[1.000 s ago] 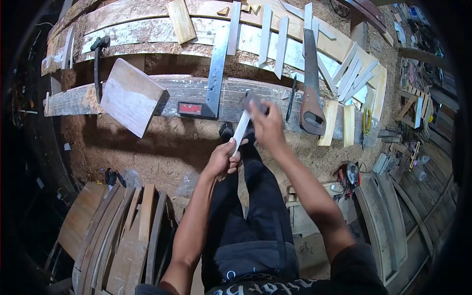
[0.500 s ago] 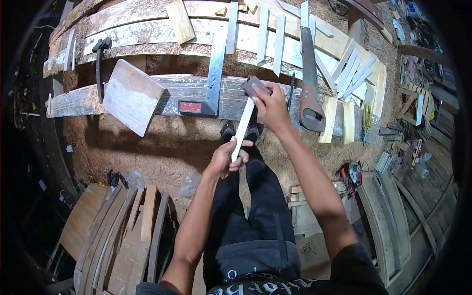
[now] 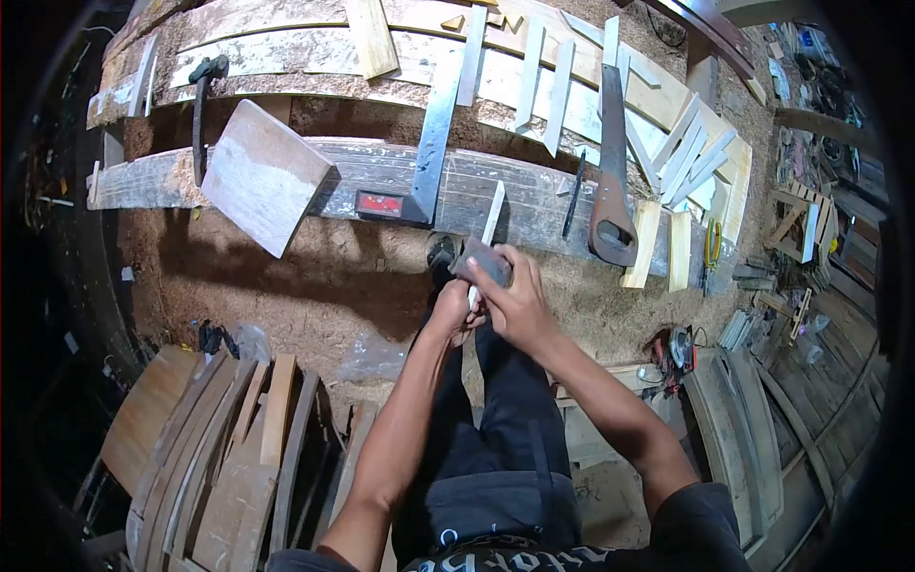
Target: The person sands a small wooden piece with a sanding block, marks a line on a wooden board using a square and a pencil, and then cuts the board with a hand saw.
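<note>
My left hand (image 3: 457,311) is closed round the lower end of a narrow pale wood strip (image 3: 494,215), which points up and away from me. My right hand (image 3: 519,300) grips a dark grey-brown block (image 3: 484,263), pressed on the strip just above my left hand. The strip's far end lies over the near edge of the grey plank bench (image 3: 477,191). To the left of the strip lies a metal square (image 3: 434,133) with a red-marked handle. On the right are a black pen (image 3: 574,195) and a handsaw (image 3: 613,162).
A hammer (image 3: 202,110) and a pale board (image 3: 265,176) are on the bench's left. Several cut strips (image 3: 691,157) and yellow-handled pliers (image 3: 712,250) are on the right. Curved wood pieces (image 3: 181,448) stand at lower left; a power tool (image 3: 679,351) sits at lower right.
The block in my right hand has slid down the strip towards my left hand, baring the strip's far end. The view has shifted slightly.
</note>
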Tool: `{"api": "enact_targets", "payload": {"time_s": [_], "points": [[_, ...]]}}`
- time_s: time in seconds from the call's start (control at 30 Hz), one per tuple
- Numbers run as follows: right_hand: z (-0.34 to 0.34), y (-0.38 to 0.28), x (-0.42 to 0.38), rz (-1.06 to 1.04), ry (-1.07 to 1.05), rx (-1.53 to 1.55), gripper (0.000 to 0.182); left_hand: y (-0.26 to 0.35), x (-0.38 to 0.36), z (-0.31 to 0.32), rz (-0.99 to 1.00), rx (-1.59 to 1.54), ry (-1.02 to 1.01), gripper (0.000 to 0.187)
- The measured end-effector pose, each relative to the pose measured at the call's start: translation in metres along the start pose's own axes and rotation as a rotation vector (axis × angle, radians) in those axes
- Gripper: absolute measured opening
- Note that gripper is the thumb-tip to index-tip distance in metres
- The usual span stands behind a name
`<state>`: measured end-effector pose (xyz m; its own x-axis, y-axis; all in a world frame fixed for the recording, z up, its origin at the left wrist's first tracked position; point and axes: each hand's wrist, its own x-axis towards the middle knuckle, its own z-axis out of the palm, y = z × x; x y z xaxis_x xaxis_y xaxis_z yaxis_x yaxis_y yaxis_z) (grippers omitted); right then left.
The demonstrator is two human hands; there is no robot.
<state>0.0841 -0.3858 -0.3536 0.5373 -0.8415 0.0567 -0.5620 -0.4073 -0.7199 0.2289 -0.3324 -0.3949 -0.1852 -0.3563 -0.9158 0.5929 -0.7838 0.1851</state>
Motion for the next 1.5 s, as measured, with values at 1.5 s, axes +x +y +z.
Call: {"api": "enact_targets", "payload": {"time_s": [1.5], "points": [[-0.006,0.058,0.088,0.261,0.01,-0.068,0.044,0.006,0.011,-0.018,0.048,0.349,-0.054,0.067]]}}
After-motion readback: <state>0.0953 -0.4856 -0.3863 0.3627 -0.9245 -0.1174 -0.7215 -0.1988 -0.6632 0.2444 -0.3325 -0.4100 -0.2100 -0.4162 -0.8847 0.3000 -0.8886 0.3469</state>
